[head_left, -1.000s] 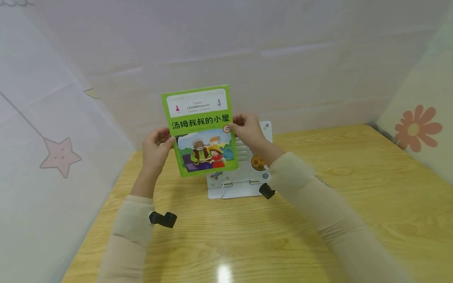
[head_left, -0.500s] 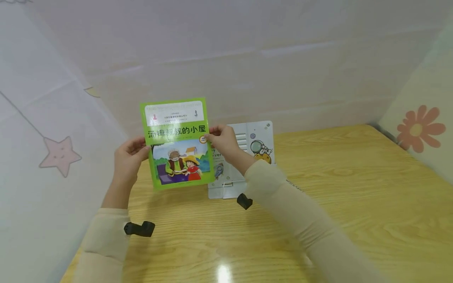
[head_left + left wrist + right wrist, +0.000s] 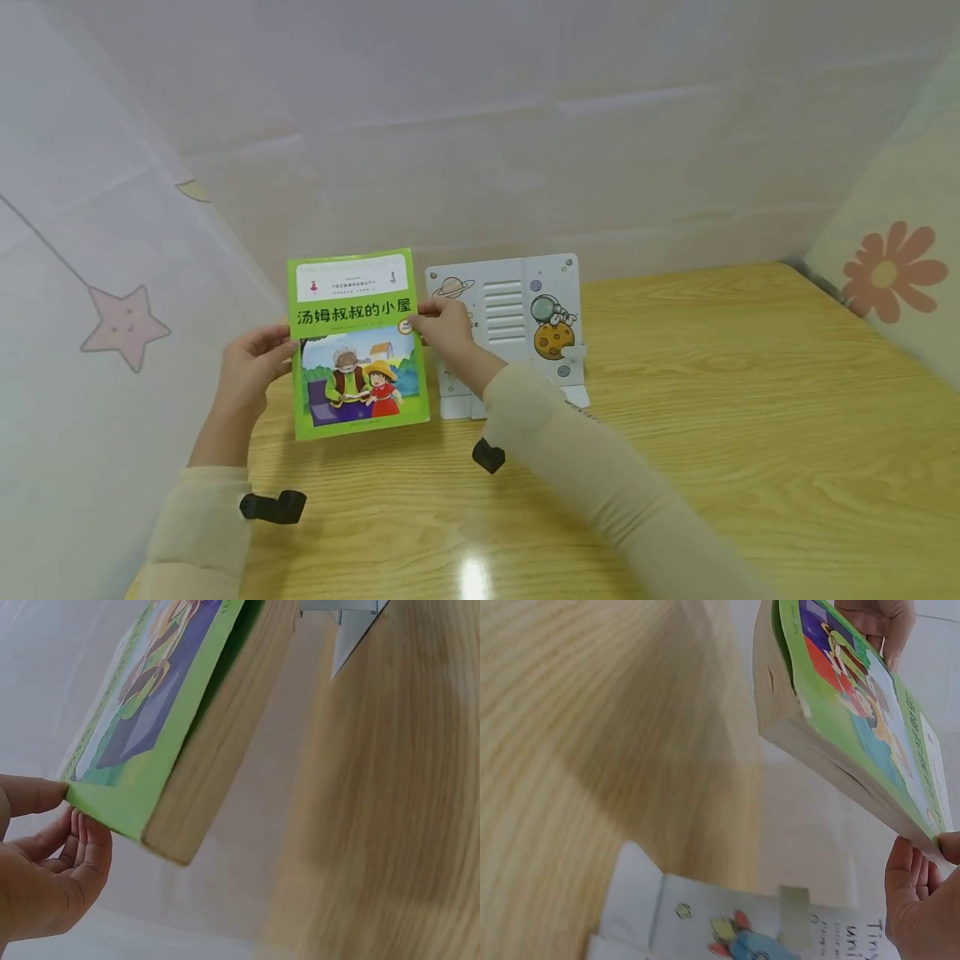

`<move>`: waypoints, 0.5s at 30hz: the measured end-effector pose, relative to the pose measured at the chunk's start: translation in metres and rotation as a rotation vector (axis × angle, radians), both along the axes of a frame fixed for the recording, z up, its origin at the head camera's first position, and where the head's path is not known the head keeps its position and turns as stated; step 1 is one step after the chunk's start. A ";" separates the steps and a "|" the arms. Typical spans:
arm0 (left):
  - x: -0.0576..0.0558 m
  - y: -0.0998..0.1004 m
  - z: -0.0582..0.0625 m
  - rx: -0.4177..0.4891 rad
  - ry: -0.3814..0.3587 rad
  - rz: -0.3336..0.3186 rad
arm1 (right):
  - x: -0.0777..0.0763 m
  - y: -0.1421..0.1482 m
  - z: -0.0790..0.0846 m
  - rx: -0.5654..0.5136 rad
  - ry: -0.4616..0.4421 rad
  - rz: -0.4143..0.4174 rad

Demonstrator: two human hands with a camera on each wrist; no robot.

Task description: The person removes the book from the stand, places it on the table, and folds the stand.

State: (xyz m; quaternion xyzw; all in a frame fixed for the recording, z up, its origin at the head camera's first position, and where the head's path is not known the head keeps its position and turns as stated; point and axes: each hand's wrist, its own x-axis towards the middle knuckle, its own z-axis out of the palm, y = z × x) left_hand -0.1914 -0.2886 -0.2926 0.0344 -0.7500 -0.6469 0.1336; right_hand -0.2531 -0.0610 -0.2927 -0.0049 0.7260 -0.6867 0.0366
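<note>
Pale wall (image 3: 480, 167) behind a wooden counter (image 3: 712, 375), green book (image 3: 360, 342) held up

Pink star (image 3: 126, 327) and red flower (image 3: 895, 272) are printed at the left and right sides, and a patch of light shines on the near part of the counter. The green book is in the air above the counter, just left of a white stand (image 3: 504, 312), nearly upright and slightly tilted, its front cover toward the head camera. Large Chinese lettering runs above a picture of two figures, one in a yellow hat.

The left hand (image 3: 251, 367) has its grip narrowed to the book's thickness, thumb on the front at the left edge, fingers behind. The right hand (image 3: 453, 333) pinches the right edge the same way, in front of the stand and hiding part of it. Both wrist views show the cover slightly apart from the pages.

On the counter, the stand bears a row of slots, a ringed planet (image 3: 453, 288) and an astronaut (image 3: 551, 312). Cream sleeves (image 3: 570, 450) cover both arms, a black wrist piece (image 3: 273, 507) at each cuff.
</note>
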 end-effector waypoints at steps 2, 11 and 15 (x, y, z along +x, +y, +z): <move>0.004 -0.002 -0.001 0.008 -0.046 -0.005 | 0.000 -0.005 -0.006 -0.008 -0.016 -0.002; 0.008 -0.024 -0.023 -0.115 -0.193 -0.028 | 0.007 -0.024 -0.024 -0.017 -0.107 -0.007; 0.004 -0.038 -0.041 -0.079 -0.233 -0.041 | 0.011 -0.031 -0.034 -0.002 -0.151 -0.009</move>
